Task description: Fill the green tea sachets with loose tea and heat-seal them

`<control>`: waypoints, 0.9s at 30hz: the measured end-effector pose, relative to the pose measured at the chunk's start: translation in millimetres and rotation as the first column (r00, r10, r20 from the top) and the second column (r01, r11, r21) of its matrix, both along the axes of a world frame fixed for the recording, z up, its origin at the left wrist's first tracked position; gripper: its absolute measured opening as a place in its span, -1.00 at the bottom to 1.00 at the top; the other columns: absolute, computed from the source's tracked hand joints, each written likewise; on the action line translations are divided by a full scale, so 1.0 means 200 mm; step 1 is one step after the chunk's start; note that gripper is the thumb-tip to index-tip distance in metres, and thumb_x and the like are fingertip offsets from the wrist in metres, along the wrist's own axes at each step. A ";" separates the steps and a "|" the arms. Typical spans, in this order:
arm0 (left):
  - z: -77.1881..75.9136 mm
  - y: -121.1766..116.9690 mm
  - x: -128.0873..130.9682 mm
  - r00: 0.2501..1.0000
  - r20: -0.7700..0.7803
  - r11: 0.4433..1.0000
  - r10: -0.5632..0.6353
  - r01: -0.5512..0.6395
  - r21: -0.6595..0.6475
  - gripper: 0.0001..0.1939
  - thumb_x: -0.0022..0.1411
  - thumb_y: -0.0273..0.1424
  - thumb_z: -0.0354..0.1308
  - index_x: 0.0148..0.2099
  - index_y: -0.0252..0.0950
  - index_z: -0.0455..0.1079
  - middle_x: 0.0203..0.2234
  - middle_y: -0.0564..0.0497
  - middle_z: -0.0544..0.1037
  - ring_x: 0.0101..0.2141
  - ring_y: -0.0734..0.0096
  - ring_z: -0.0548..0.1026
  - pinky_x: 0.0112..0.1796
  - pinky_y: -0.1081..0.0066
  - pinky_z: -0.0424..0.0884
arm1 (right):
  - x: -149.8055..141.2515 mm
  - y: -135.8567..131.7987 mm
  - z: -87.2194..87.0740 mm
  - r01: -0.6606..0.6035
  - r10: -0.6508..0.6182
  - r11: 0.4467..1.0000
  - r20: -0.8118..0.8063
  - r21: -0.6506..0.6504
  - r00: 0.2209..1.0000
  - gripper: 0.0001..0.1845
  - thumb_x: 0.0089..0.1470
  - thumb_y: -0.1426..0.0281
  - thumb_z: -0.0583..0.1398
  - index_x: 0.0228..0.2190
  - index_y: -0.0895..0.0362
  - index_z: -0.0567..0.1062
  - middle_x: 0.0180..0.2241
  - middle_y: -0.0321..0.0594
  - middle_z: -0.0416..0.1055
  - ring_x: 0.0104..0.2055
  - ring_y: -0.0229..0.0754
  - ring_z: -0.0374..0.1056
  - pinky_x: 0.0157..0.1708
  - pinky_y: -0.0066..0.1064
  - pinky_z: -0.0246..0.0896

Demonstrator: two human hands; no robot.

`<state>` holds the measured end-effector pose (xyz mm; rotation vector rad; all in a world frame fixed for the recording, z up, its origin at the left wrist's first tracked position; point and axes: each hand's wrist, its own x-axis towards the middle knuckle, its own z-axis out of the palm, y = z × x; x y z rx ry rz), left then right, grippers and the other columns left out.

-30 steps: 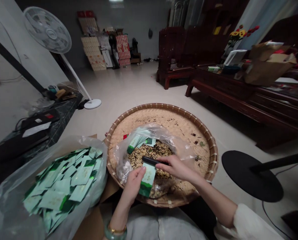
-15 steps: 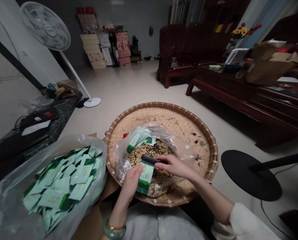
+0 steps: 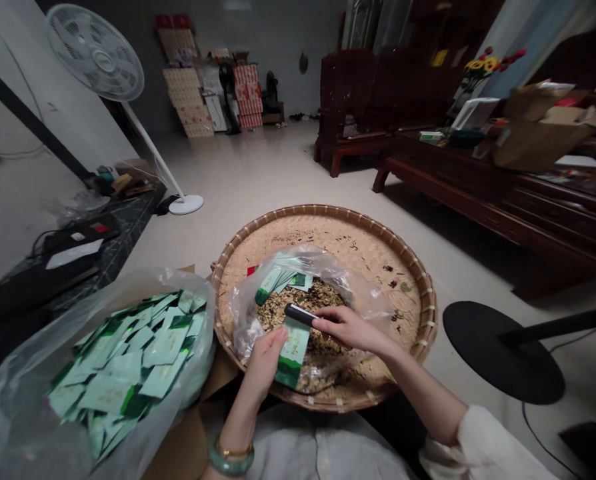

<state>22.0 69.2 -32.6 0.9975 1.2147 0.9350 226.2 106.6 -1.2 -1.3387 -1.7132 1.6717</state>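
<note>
Here, left hand [image 3: 267, 357] closed on green packet [image 3: 294, 343], right hand [image 3: 352, 328] around black stick [image 3: 299, 314].

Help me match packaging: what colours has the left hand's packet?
The packet is pale green, darker green toward the bottom; head view shows it best.

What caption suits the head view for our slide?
Over a tray, the left hand holds a packet, the right hand a black tool at its top edge.

- I see a flat rectangular sachet [image 3: 293, 345], mint with a green band
- a slim black bar-shaped tool [image 3: 299, 313]
- a round woven bamboo tray [image 3: 373, 250], tan, brown-rimmed
</note>
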 end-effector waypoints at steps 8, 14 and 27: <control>0.00 0.00 0.01 0.998 -0.044 0.999 -0.036 0.038 0.027 -0.48 0.03 0.07 0.14 -0.44 -0.36 0.41 -0.58 0.02 0.43 -0.50 0.39 0.33 -0.45 0.46 0.25 | -0.02 0.01 -0.02 -0.046 0.015 0.957 0.111 0.287 0.994 -0.61 0.10 0.11 0.13 -0.39 0.20 0.51 -0.58 -0.32 0.33 -0.53 -0.33 0.16 -0.54 -0.52 0.00; -0.01 0.00 -0.01 0.999 -0.048 1.000 -0.011 0.012 0.012 -0.48 0.02 0.08 0.15 -0.46 -0.35 0.40 -0.60 0.04 0.42 -0.52 0.41 0.31 -0.46 0.47 0.23 | 0.03 0.02 -0.03 -0.012 0.008 0.997 0.057 0.074 0.998 -0.53 0.10 0.01 0.08 -0.35 0.19 0.45 -0.65 -0.39 0.25 -0.69 -0.38 0.05 -0.68 -0.53 -0.09; 0.00 -0.02 -0.01 0.999 -0.036 1.000 -0.011 0.012 0.009 -0.52 0.02 0.04 0.17 -0.50 -0.35 0.38 -0.61 0.05 0.38 -0.50 0.40 0.29 -0.44 0.46 0.20 | 0.11 0.06 -0.18 -0.037 -0.341 0.821 0.540 0.570 0.769 -0.60 0.16 0.13 0.10 -0.16 0.17 0.48 -0.21 0.03 0.49 -0.10 0.07 0.36 -0.13 -0.18 0.20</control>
